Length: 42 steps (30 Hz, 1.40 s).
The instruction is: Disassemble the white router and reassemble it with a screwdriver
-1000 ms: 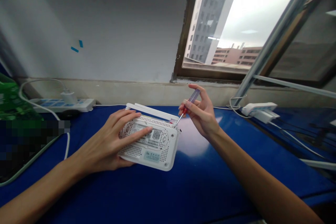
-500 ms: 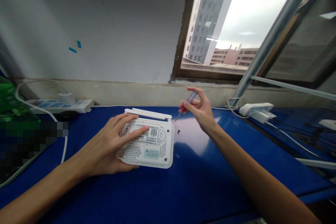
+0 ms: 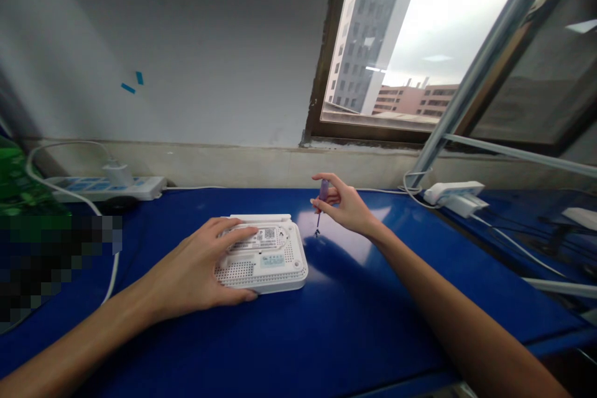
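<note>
Router (image 3: pixel 284 267) is gripped by half-spread left hand (image 3: pixel 198 264); screwdriver (image 3: pixel 323 190) is held near-upright in curled right hand (image 3: pixel 347 206), tip at dark bits (image 3: pixel 317 234).

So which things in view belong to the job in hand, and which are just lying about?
Job in hand:
white labelled device, gripped by the left hand
screwdriver, held in the right hand
small dark pieces, at its tip

Lying about:
left power strip
right power strip
blue strip on the wall
</note>
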{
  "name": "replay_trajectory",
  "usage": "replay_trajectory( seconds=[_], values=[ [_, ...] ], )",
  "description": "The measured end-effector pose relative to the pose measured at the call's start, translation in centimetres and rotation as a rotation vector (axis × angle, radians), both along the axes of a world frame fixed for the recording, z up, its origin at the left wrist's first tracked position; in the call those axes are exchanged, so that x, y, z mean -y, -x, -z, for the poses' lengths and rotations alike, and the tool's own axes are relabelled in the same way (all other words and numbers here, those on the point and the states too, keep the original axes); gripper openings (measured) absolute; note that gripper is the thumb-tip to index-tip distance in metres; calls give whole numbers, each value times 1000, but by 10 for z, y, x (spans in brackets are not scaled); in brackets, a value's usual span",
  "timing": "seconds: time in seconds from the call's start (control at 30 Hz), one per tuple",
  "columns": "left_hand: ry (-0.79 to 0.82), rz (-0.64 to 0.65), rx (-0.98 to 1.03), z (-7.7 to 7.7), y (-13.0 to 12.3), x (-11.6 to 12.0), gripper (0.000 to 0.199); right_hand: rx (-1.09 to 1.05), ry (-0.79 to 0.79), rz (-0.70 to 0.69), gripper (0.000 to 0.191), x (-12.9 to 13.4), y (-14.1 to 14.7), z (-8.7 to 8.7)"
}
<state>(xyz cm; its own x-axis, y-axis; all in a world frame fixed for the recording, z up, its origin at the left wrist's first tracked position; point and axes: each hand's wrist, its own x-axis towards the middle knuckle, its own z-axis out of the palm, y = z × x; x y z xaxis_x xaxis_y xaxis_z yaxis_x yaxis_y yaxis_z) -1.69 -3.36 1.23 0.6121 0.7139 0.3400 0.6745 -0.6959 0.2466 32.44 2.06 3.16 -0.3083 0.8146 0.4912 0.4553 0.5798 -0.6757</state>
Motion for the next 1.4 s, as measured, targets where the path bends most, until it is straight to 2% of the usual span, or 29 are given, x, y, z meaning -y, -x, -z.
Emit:
replay_trajectory(
  seconds=[0.17,0.37,0.5,0.6,0.8,1.2,1.4],
  values=[
    [6,-25,-11,0,-4,2,90,37,-22,40,46,-1,-2,1],
    [-10,-74,-25,-3,-7,5,85,-89,-105,116,51,10,-1,-17],
    [0,-129,-69,-9,-7,7,80,-250,-45,27,58,24,13,-30],
    [18,-164,-106,-14,-7,8,75,-281,12,-52,60,34,26,-34],
    [-20,-192,-122,-18,-9,10,68,-298,66,-178,56,42,38,-29],
    [-41,-190,-137,-17,-7,9,68,-210,108,-192,55,38,40,-21],
    [-27,-190,-126,-20,-9,10,69,-241,89,-187,54,37,39,-21]
  ],
)
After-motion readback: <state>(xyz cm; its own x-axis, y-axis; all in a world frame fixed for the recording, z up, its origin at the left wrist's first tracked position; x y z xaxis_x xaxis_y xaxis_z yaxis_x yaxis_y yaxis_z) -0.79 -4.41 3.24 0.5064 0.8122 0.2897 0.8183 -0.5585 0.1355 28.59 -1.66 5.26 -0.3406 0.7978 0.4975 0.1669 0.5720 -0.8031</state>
